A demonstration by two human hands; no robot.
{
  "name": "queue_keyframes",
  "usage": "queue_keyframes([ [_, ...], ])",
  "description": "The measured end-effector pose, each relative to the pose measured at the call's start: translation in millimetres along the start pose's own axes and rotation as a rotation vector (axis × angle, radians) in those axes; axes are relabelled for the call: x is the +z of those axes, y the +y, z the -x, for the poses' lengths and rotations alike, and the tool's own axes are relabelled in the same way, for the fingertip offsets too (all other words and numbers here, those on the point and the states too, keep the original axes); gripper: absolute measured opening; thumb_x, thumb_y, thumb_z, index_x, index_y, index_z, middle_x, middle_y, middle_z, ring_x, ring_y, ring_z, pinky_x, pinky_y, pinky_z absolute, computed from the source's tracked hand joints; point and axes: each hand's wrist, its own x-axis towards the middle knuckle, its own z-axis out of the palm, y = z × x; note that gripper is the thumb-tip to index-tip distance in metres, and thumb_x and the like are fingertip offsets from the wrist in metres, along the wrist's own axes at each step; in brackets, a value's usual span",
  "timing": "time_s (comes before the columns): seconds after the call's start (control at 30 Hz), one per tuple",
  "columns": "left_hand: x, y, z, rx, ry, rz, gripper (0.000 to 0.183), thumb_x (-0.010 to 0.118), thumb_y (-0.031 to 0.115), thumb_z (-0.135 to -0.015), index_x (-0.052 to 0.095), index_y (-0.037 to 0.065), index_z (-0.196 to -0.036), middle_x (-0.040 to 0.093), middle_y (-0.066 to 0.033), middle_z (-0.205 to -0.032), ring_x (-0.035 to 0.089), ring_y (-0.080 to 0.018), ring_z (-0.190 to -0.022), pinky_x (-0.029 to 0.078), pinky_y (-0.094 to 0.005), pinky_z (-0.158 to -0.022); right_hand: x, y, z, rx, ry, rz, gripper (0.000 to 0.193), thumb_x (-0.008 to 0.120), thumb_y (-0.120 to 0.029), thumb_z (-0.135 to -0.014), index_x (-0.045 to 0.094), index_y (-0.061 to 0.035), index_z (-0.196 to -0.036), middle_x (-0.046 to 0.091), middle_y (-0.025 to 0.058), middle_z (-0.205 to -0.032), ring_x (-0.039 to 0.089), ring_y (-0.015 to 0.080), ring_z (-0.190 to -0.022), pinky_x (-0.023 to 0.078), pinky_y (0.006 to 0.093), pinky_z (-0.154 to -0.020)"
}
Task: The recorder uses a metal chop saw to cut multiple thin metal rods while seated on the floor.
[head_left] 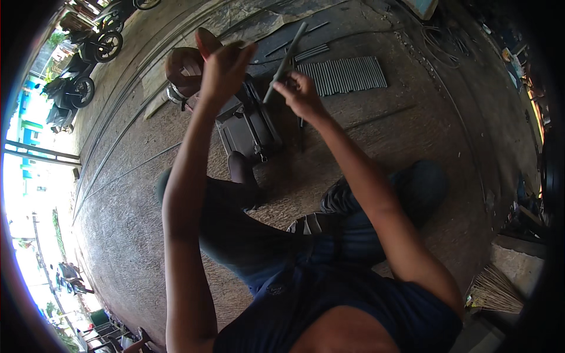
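Observation:
On the floor in front of me stands a cut-off saw with a reddish-brown body [181,69] and a dark grey base [241,130]. My left hand [222,72] is at the top of the saw, apparently closed round its handle. The thumb side sticks out to the right, and the other fingers are partly hidden. To the right of the saw, my right hand [303,97] pinches a thin grey metal tube [289,56] near its lower end. The tube slants up and away, clear of the floor.
A row of short cut grey tubes [342,76] lies beyond my right hand, with a few loose pieces [312,53] beside it. Long rods [126,120] lie on the floor at left. Motorbikes [82,91] stand far left. Coiled cable [438,47] lies far right; a broom [497,291] is near right.

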Motion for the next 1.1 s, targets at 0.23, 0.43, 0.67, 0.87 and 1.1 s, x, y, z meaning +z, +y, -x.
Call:
queue_keyframes([
  [0.23,15,19,16,-0.005,-0.286,0.096,0.032,0.061,0.023,-0.093,0.064,-0.004,-0.11,0.07,-0.0089,-0.09,0.063,-0.0116,-0.084,0.049,-0.0273,-0.076,28,-12,24,-0.18,0.002,0.124,0.022,0.068,-0.017,-0.083,0.063,-0.0027,-0.098,0.069,0.0108,-0.091,0.067,0.0191,-0.081,0.052,0.0312,-0.072],
  [0.43,23,19,27,-0.024,-0.29,0.151,0.028,0.061,0.02,-0.092,0.066,-0.004,-0.105,0.069,-0.0107,-0.087,0.062,-0.0104,-0.08,0.049,-0.0273,-0.073,34,-14,29,-0.18,-0.045,0.103,0.022,0.068,-0.018,-0.083,0.063,-0.0025,-0.098,0.066,0.0083,-0.086,0.065,0.0164,-0.077,0.051,0.0309,-0.069],
  [0.67,21,12,39,-0.011,-0.241,0.116,0.025,0.058,0.018,-0.093,0.063,-0.002,-0.106,0.062,-0.0055,-0.072,0.056,-0.0079,-0.067,0.045,-0.0256,-0.059,-14,30,8,0.364,-0.336,0.037,0.022,0.061,-0.01,-0.086,0.06,0.0048,-0.103,0.059,0.007,-0.081,0.058,0.0134,-0.07,0.048,0.0259,-0.06],
  [0.87,31,-1,58,0.068,-0.355,0.054,0.023,0.058,0.019,-0.093,0.063,-0.004,-0.096,0.06,-0.0108,-0.068,0.058,-0.0145,-0.062,0.045,-0.0321,-0.058,-69,61,-1,0.565,-0.206,-0.146,0.015,0.055,0.0,-0.088,0.059,0.0072,-0.101,0.061,0.0104,-0.086,0.062,0.0168,-0.075,0.055,0.0306,-0.069],
  [1.1,43,-5,74,0.166,-0.392,-0.122,0.026,0.063,0.023,-0.091,0.062,-0.003,-0.086,0.062,-0.0192,-0.071,0.062,-0.0354,-0.064,0.047,-0.04,-0.059,-81,6,-16,0.285,-0.203,-0.226,0.019,0.071,-0.006,-0.082,0.069,-0.0013,-0.1,0.07,0.0075,-0.088,0.067,0.0132,-0.081,0.056,0.0277,-0.077],
])
